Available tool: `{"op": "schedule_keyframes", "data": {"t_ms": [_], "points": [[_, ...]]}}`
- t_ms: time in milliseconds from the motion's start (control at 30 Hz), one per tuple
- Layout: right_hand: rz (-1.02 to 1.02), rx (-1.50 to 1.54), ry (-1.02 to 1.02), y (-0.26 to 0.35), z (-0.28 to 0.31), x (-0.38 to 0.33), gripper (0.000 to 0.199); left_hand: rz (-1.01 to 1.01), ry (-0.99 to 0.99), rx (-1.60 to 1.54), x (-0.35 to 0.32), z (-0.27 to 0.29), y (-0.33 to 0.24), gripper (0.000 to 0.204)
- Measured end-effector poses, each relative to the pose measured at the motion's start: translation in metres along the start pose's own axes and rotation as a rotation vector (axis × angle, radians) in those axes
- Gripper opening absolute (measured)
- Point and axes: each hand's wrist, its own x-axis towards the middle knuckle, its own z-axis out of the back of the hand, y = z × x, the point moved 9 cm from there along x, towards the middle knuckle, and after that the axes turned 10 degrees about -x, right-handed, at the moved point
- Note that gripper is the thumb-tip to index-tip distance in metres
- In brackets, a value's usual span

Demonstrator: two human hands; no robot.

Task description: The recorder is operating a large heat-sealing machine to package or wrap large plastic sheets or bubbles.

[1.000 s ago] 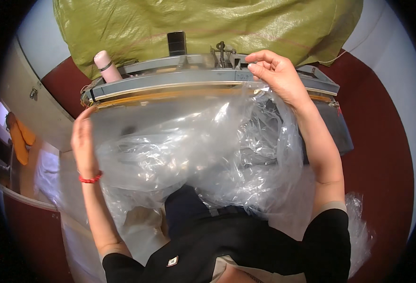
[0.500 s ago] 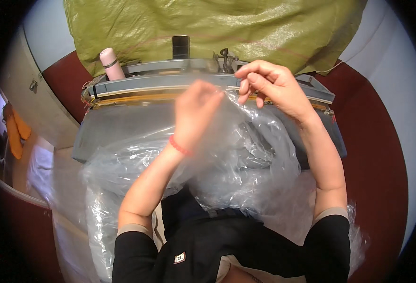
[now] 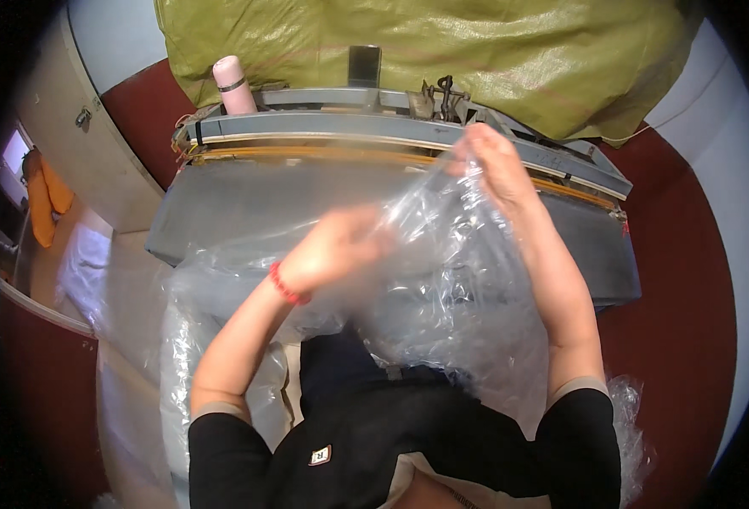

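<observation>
A clear, crinkled plastic sheet or bag (image 3: 455,288) hangs over the front of a grey work surface and down to my lap. My right hand (image 3: 497,165) is closed on its upper edge, close to the long metal bar of the machine, and the plastic fans down from the fingers. Lower and to the left, my left hand (image 3: 340,246), with a red bracelet at the wrist, is at the left side of the raised plastic. Its fingers are smeared by motion, so their grip cannot be made out.
Behind the grey surface (image 3: 247,199) runs a long machine bar (image 3: 306,127) with an orange strip. A pink bottle (image 3: 235,89) stands behind its left end, and a dark metal clamp (image 3: 447,97) near its middle. More clear plastic (image 3: 183,365) is heaped at left. A green-yellow sheet (image 3: 442,51) hangs behind.
My left hand has moved down and left from near the bar. My right hand, earlier with fingers loosely curled, now grips the plastic and holds it up. The view has shifted slightly.
</observation>
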Motion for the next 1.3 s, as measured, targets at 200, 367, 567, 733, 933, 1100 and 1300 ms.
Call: {"op": "schedule_keyframes", "data": {"t_ms": [200,367,567,733,933,1100,1300], "points": [[-0.182,-0.663,-0.988,-0.043,0.289,-0.137,0.034,0.283,0.462,0.134,-0.117,-0.015,0.062,0.016],[-0.249,-1.1,-1.463,-0.031,0.479,-0.436,0.028,0.724,0.365,0.643,-0.235,0.077,0.175,0.015],[-0.603,-1.456,-1.442,0.023,0.498,-0.587,0.035,1.45,0.42,0.976,-0.363,0.262,0.2,0.033],[-0.388,-1.11,-1.059,-0.004,0.509,-0.46,0.034,0.878,-0.631,1.509,-0.306,0.475,-0.003,0.03],[-0.363,-1.373,-1.21,-0.03,0.492,-0.348,0.037,-0.379,-1.418,1.188,-0.155,0.344,-0.043,0.028],[-0.436,-1.586,-1.171,-0.062,0.494,-0.303,0.042,0.304,-0.696,1.156,-0.094,0.37,0.156,0.047],[-0.811,-1.597,-1.364,-0.05,0.459,-0.29,0.045,0.407,-0.797,1.126,-0.131,0.461,0.18,0.053]]}}
